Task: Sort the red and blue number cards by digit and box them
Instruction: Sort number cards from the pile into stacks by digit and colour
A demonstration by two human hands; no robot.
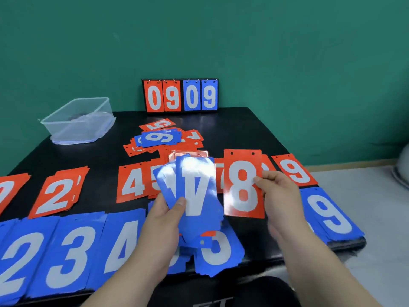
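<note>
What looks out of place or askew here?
The blue cards fanned in the left hand show a 4 upside down; the right hand holds its red 8 card upright. The unsorted heap behind lies jumbled, colours mixed.

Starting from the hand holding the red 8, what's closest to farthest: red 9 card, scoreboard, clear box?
1. Red 9 card, on the table just behind the right hand.
2. Scoreboard, at the back by the wall.
3. Clear box, on the far left corner.
</note>
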